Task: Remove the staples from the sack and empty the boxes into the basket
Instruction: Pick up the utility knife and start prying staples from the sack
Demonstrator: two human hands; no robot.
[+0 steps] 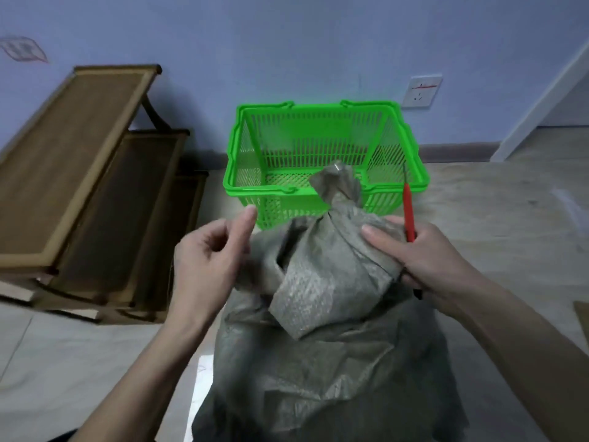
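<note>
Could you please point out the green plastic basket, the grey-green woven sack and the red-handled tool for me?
Green plastic basket (pixel 325 108): head view, on its far rim.
Grey-green woven sack (pixel 318 362): head view, on its crumpled front side.
Red-handled tool (pixel 409 212): head view, on the red handle above the right hand.

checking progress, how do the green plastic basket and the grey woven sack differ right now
The green plastic basket is rigid, open-topped and looks empty; the grey woven sack is soft, crumpled, bulging and gathered closed at its neck. The basket stands untouched, while the right hand, holding a red-handled tool, grips the sack. Both sit on the floor.
</note>
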